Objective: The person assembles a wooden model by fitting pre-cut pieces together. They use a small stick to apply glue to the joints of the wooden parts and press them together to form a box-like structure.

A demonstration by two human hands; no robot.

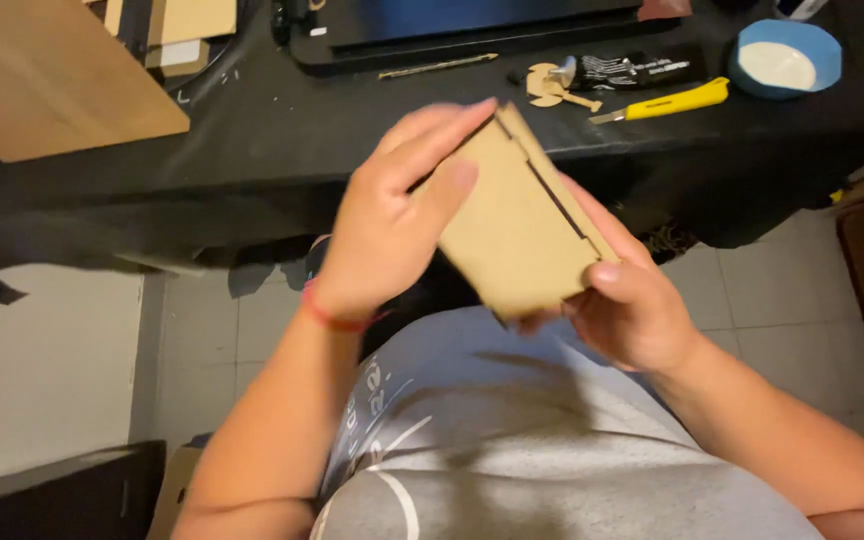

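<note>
1. I hold a flat panel (517, 225) of matte tan board, rectangular, with stepped notches along its right edge.
2. Its long axis runs from 11 o'clock down to 5 o'clock (blurred at the top).
3. My left hand (387, 225) clasps its left side; my right hand (627, 305) pinches the lower corner, above my lap, before the black table (282, 140).

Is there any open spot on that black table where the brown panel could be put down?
Yes: the black table is bare between the wooden board on the left and the small wooden cutout, in front of the dark tray. The right end is crowded: cutout, yellow knife, blue bowl. Both hands, left and right, hold the panel.
</note>
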